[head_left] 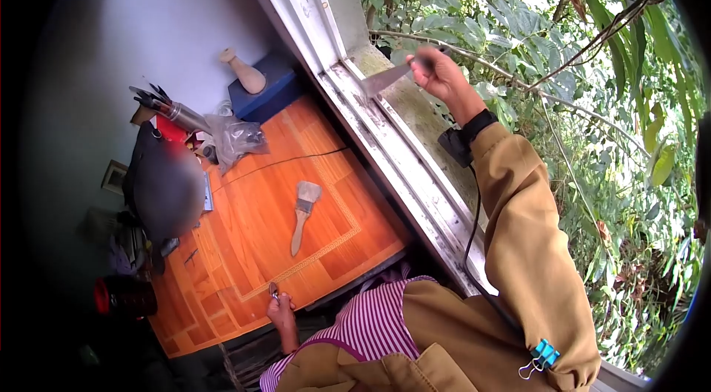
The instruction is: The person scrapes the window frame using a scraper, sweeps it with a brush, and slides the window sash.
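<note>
My right hand (435, 75), out past the window sill, is closed around the dark handle of a putty knife (385, 80). Its wide metal blade points down to the left, with the edge at the white window track (385, 129), where dark dirt lies in the grooves. My left hand (281, 310) is closed by the table's near edge, with a small shiny metal tip (273, 289) sticking out of the fingers; I cannot tell what tool it belongs to. Beyond it, a flat paintbrush (302, 216) with a wooden handle lies on the wooden table (244, 244).
At the table's far side are a blue box (268, 88) with a wooden pestle-like piece (246, 73) on it, a clear plastic bag (235, 138) and a dark bag (159, 184). A black cable (474, 221) runs from my right wrist. Leafy branches (518, 81) hang outside.
</note>
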`<state>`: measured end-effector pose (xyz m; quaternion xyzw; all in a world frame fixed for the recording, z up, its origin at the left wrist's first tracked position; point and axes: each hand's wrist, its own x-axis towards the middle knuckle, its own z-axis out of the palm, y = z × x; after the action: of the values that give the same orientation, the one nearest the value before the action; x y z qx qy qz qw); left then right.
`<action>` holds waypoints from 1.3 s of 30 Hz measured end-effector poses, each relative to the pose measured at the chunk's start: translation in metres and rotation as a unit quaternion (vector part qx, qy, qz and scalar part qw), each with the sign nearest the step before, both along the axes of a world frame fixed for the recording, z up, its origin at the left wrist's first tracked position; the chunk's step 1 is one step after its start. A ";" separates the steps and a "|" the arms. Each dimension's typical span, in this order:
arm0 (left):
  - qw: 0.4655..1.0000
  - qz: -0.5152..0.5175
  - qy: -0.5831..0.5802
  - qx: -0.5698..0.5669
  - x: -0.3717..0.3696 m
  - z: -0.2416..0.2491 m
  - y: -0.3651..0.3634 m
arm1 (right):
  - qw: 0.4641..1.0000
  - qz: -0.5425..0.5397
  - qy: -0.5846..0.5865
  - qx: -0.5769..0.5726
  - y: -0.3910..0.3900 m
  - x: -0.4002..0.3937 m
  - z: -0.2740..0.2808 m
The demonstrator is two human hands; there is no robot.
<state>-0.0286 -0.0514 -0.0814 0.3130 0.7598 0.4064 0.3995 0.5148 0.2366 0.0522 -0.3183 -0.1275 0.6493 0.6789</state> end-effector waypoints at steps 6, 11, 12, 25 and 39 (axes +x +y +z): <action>0.999 -0.020 0.022 0.022 -0.014 -0.023 -0.002 | 0.920 -0.366 -0.109 0.087 0.029 0.035 0.033; 0.997 -0.019 0.008 0.068 -0.012 -0.027 -0.003 | 0.922 -0.233 -0.286 0.117 -0.008 -0.009 0.086; 0.998 -0.019 0.009 0.054 -0.009 -0.021 -0.002 | 0.936 -0.176 -0.287 0.106 -0.018 -0.020 0.093; 0.999 -0.016 -0.018 0.042 -0.008 -0.017 -0.002 | 0.944 -0.040 -0.321 0.056 -0.003 -0.057 0.056; 1.000 -0.014 0.002 0.022 -0.008 -0.014 -0.002 | 0.994 -0.025 -0.110 -0.002 0.023 -0.020 0.008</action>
<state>-0.0363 -0.0530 -0.0959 0.3332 0.7473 0.4163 0.3964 0.4946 0.2596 0.0601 -0.3923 -0.1919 0.5932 0.6763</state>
